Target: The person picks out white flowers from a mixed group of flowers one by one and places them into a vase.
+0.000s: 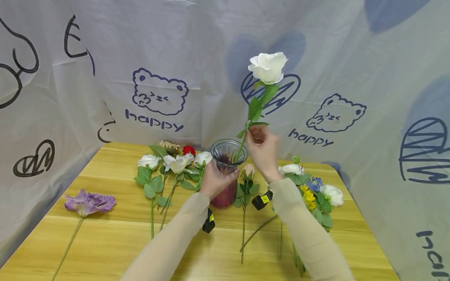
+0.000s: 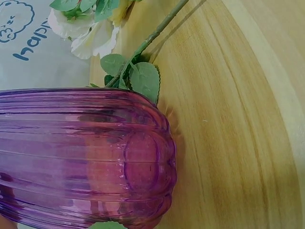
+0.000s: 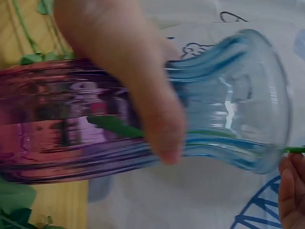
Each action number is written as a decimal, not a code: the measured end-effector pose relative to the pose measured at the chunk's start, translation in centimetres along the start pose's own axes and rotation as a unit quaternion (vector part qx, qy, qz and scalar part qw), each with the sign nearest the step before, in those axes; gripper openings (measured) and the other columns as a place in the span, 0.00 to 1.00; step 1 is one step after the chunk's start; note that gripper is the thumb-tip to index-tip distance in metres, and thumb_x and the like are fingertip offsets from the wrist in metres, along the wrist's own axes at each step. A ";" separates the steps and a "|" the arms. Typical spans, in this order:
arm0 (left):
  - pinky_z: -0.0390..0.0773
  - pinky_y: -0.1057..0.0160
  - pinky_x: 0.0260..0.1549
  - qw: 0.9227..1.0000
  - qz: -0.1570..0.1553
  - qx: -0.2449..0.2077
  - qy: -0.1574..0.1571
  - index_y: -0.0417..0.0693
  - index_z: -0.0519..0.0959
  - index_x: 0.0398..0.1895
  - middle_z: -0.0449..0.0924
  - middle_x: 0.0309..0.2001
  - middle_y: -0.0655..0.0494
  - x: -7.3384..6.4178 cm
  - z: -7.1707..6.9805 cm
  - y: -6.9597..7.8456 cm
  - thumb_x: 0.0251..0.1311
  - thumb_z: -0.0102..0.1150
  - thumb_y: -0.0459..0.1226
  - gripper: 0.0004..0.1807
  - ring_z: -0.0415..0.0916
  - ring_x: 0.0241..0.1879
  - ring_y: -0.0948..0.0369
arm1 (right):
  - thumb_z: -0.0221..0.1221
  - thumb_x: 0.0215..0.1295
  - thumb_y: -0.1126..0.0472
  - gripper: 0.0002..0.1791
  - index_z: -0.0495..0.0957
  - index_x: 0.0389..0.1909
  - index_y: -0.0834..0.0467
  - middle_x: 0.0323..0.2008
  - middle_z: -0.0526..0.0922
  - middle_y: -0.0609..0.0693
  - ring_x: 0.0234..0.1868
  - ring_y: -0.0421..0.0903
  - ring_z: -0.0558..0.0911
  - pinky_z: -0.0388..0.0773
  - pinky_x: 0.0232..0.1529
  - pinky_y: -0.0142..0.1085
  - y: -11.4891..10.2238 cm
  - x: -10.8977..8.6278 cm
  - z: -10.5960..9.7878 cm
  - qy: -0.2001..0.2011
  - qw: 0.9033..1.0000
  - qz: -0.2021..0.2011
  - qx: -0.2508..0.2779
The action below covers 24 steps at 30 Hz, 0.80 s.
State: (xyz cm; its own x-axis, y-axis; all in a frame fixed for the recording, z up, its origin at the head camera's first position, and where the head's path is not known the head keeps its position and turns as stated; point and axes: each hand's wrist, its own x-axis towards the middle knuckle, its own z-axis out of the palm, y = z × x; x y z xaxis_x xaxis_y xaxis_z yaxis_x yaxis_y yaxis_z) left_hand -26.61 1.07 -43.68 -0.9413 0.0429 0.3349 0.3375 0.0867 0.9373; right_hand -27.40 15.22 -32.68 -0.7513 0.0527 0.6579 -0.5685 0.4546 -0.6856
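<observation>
A glass vase (image 1: 225,195), ribbed, purple below and bluish at its flared mouth, stands upright on the table. My left hand (image 1: 218,180) grips it around the neck, thumb across the front. Above the rim, my right hand (image 1: 263,150) pinches the green stem of a white rose (image 1: 268,67). The stem's lower part runs down inside the vase, and a green leaf (image 3: 114,125) shows through the glass in the right wrist view. The bloom stands high above the vase, leaning slightly right. In the left wrist view, the vase's scalloped base (image 2: 147,162) is close to the wood.
Left of the vase lie white flowers (image 1: 177,163), a red bloom (image 1: 189,150) and a beige one (image 1: 169,147). A purple flower (image 1: 89,203) lies far left. A pale pink rose (image 1: 249,170), yellow flower (image 1: 308,197) and blue flower (image 1: 314,184) lie rightward. Printed cloth (image 1: 218,78) hangs behind.
</observation>
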 end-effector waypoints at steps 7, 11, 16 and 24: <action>0.83 0.53 0.54 1.000 0.003 -0.008 -0.007 0.44 0.72 0.62 0.83 0.53 0.44 -0.1 0.0 0.0 0.51 0.72 0.32 0.32 0.83 0.53 0.52 | 0.59 0.66 0.67 0.08 0.81 0.42 0.66 0.41 0.86 0.62 0.45 0.58 0.85 0.84 0.53 0.48 0.9 -1.6 0.6 -0.062 0.996 -0.001 -0.063; 0.83 0.55 0.55 1.000 0.009 -0.003 -0.010 0.44 0.71 0.63 0.82 0.54 0.45 -0.1 -0.1 0.1 0.52 0.71 0.32 0.34 0.82 0.53 0.53 | 0.60 0.68 0.64 0.07 0.78 0.42 0.63 0.42 0.84 0.59 0.49 0.55 0.84 0.83 0.56 0.49 0.8 -2.0 0.5 -0.091 0.994 0.029 -0.054; 0.82 0.56 0.58 1.000 0.006 -0.004 -0.012 0.46 0.70 0.65 0.82 0.57 0.47 -0.2 -0.1 0.1 0.52 0.71 0.32 0.35 0.82 0.56 0.53 | 0.57 0.69 0.61 0.07 0.78 0.42 0.60 0.39 0.84 0.56 0.40 0.52 0.82 0.83 0.48 0.47 0.7 -2.5 0.1 -0.146 0.986 0.064 -0.042; 0.80 0.54 0.60 1.000 0.015 0.014 -0.007 0.44 0.71 0.65 0.82 0.56 0.46 -0.1 -0.2 0.1 0.51 0.72 0.33 0.35 0.81 0.57 0.52 | 0.57 0.71 0.60 0.23 0.72 0.64 0.60 0.61 0.79 0.60 0.63 0.58 0.78 0.77 0.65 0.54 1.0 -4.9 -1.2 -0.154 0.984 0.090 0.008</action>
State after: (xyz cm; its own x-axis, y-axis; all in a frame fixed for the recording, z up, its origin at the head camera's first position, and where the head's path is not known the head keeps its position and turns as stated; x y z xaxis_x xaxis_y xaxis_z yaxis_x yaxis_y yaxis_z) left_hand -26.45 0.87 -43.56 -0.9307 0.0598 0.3609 0.3655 0.1130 0.9239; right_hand -23.90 16.52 -36.22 -0.9049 -0.1422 0.4012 -0.4203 0.4484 -0.7889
